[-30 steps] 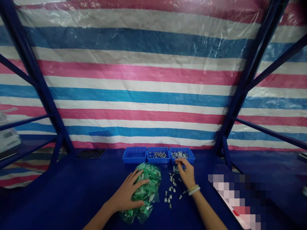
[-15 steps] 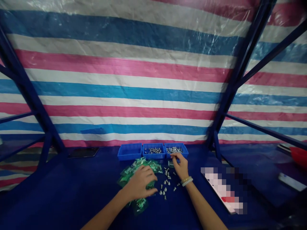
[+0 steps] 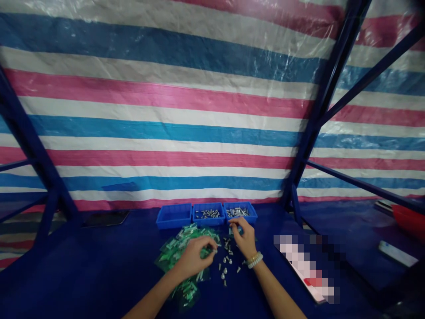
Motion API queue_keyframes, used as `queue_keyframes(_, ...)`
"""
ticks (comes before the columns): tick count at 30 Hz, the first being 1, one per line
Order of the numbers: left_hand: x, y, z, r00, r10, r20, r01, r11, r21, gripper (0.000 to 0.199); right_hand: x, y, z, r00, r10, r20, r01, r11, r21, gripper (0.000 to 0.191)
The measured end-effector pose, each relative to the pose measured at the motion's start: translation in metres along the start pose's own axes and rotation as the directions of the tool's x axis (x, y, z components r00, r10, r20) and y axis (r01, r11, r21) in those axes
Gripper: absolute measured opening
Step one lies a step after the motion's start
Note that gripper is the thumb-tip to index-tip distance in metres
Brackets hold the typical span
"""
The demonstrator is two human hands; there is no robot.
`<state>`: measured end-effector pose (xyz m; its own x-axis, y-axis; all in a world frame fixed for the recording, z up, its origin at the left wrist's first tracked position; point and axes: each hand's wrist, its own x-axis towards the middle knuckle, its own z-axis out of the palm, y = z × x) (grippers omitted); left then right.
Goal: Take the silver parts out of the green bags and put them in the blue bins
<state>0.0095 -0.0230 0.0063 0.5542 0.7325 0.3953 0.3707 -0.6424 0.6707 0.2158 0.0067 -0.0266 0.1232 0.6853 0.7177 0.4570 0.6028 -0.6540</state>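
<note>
My left hand (image 3: 196, 256) is over the right side of a heap of green-tinted plastic bags (image 3: 179, 246) with small parts inside. Its thumb and forefinger are pinched on a tiny pale piece too small to name. In front of the right-hand blue bin, my right hand (image 3: 245, 237) has curled fingers, thumb near forefinger; whatever they hold, if anything, is hidden. A small clear bag lies partly under those fingers. Between both hands are several loose metal screws (image 3: 227, 243) and rounded shiny pieces (image 3: 225, 270) on the blue table (image 3: 133, 261).
Three blue bins stand in a row: the left bin (image 3: 174, 215) shows a bare bottom, the middle bin (image 3: 208, 214) has screws, the right bin (image 3: 239, 211) metal parts. A dark phone (image 3: 105, 218) lies left, a pinkish flat object (image 3: 303, 270) right. Blue posts (image 3: 307, 137) flank the table.
My left hand has gone from spread fingers over the bags to a pinch. My right hand has drawn slightly left and down from the right bin's edge. The view has shifted a little.
</note>
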Motion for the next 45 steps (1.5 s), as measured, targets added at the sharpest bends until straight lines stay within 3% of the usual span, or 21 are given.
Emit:
queue_keyframes(4,0.015,-0.014,-0.007,0.977,-0.158,-0.141,0.120,0.961,-0.248,0.011,-0.003,-0.016,0.004,0.994,-0.054,0.099,0.050,0.998,0.044,0.019)
queue_keyframes(8,0.014,-0.029,-0.001,0.960,-0.185,-0.208,0.121,0.950,-0.289,0.021,-0.007,-0.027,0.010,0.968,-0.154,0.198,0.131,0.984,0.121,0.020)
queue_keyframes(16,0.007,-0.027,0.009,0.948,-0.274,-0.161,0.176,0.875,-0.451,0.023,-0.008,-0.031,0.013,0.924,-0.234,0.301,0.184,0.965,0.185,0.016)
queue_keyframes(26,0.005,-0.014,0.011,0.952,-0.273,-0.137,0.179,0.863,-0.473,0.018,-0.008,-0.037,0.008,0.932,-0.156,0.328,0.115,0.983,0.141,0.010)
queue_keyframes(30,0.005,-0.009,0.015,0.942,-0.253,-0.220,0.155,0.911,-0.383,0.011,-0.009,-0.037,0.009,0.924,-0.148,0.351,0.108,0.985,0.131,0.015)
queue_keyframes(35,0.028,-0.011,0.002,0.945,-0.109,-0.307,0.090,0.993,-0.076,0.009,-0.008,-0.034,0.009,0.919,-0.155,0.363,0.110,0.984,0.143,0.022)
queue_keyframes(38,0.060,-0.024,-0.013,0.933,-0.026,-0.359,0.079,0.988,0.135,0.009,-0.007,-0.028,0.008,0.946,-0.111,0.304,0.075,0.989,0.128,0.022)
queue_keyframes(41,0.089,-0.043,-0.024,0.934,-0.041,-0.354,0.130,0.964,0.232,0.017,-0.005,-0.017,0.008,0.972,-0.073,0.222,0.055,0.995,0.086,0.020)
queue_keyframes(45,0.091,-0.064,-0.035,0.936,-0.077,-0.345,0.189,0.934,0.304,0.027,-0.002,0.001,0.006,0.997,-0.019,0.076,0.017,1.000,0.022,0.028)
